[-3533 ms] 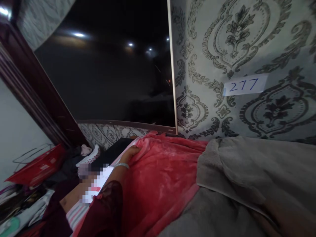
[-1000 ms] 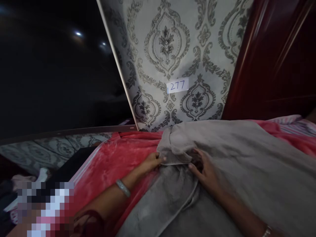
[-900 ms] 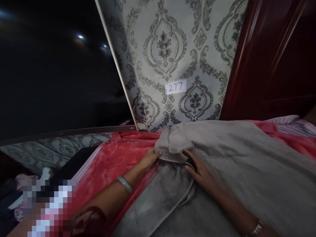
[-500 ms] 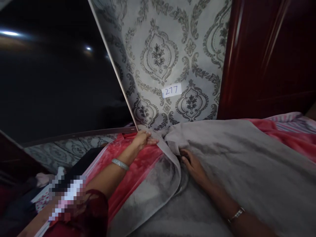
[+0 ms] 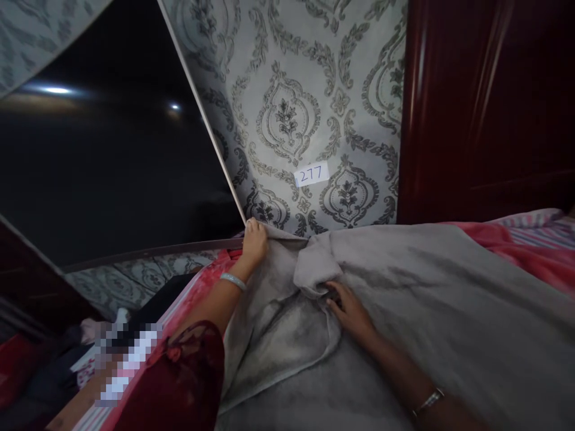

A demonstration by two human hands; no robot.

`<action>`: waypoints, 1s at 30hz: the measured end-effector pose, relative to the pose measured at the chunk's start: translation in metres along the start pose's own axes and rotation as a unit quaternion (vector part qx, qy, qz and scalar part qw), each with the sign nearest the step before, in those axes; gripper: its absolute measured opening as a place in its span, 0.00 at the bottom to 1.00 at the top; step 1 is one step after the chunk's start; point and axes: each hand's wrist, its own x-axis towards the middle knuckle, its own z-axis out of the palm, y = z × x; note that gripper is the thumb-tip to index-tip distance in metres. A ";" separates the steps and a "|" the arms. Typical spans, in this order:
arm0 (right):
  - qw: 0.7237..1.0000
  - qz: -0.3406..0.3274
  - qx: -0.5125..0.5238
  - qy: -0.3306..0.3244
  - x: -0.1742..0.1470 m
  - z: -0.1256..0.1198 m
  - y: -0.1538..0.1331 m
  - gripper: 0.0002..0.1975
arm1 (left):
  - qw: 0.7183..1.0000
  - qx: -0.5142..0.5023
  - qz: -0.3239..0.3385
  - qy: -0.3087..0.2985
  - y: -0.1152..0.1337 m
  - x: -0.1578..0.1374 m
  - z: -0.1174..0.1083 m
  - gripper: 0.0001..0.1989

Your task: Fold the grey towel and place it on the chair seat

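A grey plush blanket (image 5: 426, 311) spreads over the bed, wrinkled toward the middle. My left hand (image 5: 255, 242), with a pale bangle at its wrist, is closed on the blanket's far left edge and holds it raised by the lower corner of the black screen. Bunched grey cloth stands up between my hands. At that bunch, my right hand (image 5: 353, 314) has its thumb and fingers curled on a fold; a metal bracelet circles this wrist. Red plush bedding (image 5: 197, 296) shows along the left side, partly under the grey blanket.
A large black screen (image 5: 117, 173) stands at the left. Behind the bed is patterned wallpaper (image 5: 287, 120) with a paper label (image 5: 311, 173) reading 277. A dark red wooden panel (image 5: 485, 108) rises at the right. Clothes and other items (image 5: 90, 332) lie low on the left.
My left hand has gone from lying over the red bedding to gripping the blanket's edge, pulling grey cloth left over the red. My right hand stays at the fold, slightly lower in view.
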 end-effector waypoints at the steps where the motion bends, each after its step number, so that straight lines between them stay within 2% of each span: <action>1: 1.000 0.000 -0.002 -0.001 0.000 0.000 0.000 0.21 | 0.999 0.031 0.020 0.008 0.000 -0.001 0.007 0.30; 3: 1.000 -0.002 -0.003 -0.004 -0.001 0.001 0.001 0.21 | 0.992 0.102 0.067 0.026 -0.001 -0.002 0.024 0.35; 5: 1.000 -0.001 -0.003 -0.008 -0.001 0.002 0.003 0.22 | 0.981 0.156 0.104 0.039 -0.003 -0.003 0.043 0.36; 11: 1.000 0.001 -0.010 -0.001 -0.001 0.003 0.008 0.22 | 0.977 0.162 0.128 0.057 -0.025 -0.015 0.106 0.34; 13: 1.000 0.007 -0.013 -0.005 -0.003 0.003 0.008 0.22 | 0.979 0.175 0.099 0.040 -0.040 -0.021 0.122 0.33; 15: 1.000 0.017 -0.016 -0.008 -0.004 0.002 0.007 0.22 | 0.980 0.193 0.041 0.002 -0.059 -0.024 0.131 0.33; 18: 0.999 0.026 -0.015 -0.017 -0.005 0.000 0.006 0.22 | 0.978 0.203 -0.029 -0.033 -0.086 -0.020 0.133 0.33; 21: 1.000 0.023 -0.012 -0.017 -0.006 -0.001 0.007 0.22 | 0.980 0.189 -0.049 -0.043 -0.108 -0.008 0.132 0.32; 25: 0.999 0.026 -0.013 -0.022 -0.006 -0.002 0.008 0.21 | 0.984 0.135 -0.077 -0.093 -0.126 0.004 0.144 0.29; 30: 0.999 0.020 -0.025 -0.009 -0.008 -0.001 0.013 0.20 | 0.977 0.038 -0.150 -0.147 -0.139 0.000 0.161 0.30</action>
